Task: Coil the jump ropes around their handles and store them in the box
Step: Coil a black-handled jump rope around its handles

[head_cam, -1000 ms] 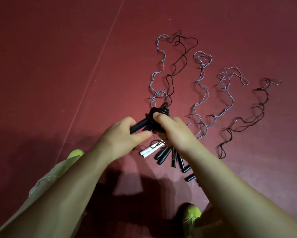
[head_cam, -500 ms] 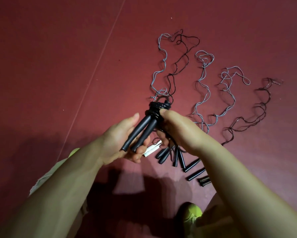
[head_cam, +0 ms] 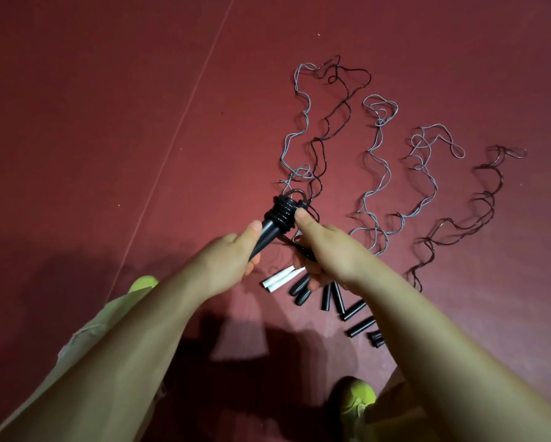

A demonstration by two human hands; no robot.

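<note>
My left hand (head_cam: 228,261) grips a pair of black jump rope handles (head_cam: 266,236) held together, pointing up and right. Black rope (head_cam: 283,212) is wound in tight turns around their upper end. My right hand (head_cam: 327,253) holds a strand of that rope, its thumb pressed against the coil. On the red floor lie several uncoiled ropes, some grey (head_cam: 378,173) and some dark (head_cam: 484,205), stretching away from me. Their handles lie below my hands: a white pair (head_cam: 279,279) and several black ones (head_cam: 352,311). No box is in view.
A thin pale line (head_cam: 178,129) runs diagonally across the red floor on the left. My yellow-green shoes (head_cam: 355,400) and beige trouser legs (head_cam: 86,342) show at the bottom of the frame.
The handle pair turned in my left hand from lying sideways to pointing up and right. The coil at their top has grown by more turns. My right hand keeps feeding the rope.
</note>
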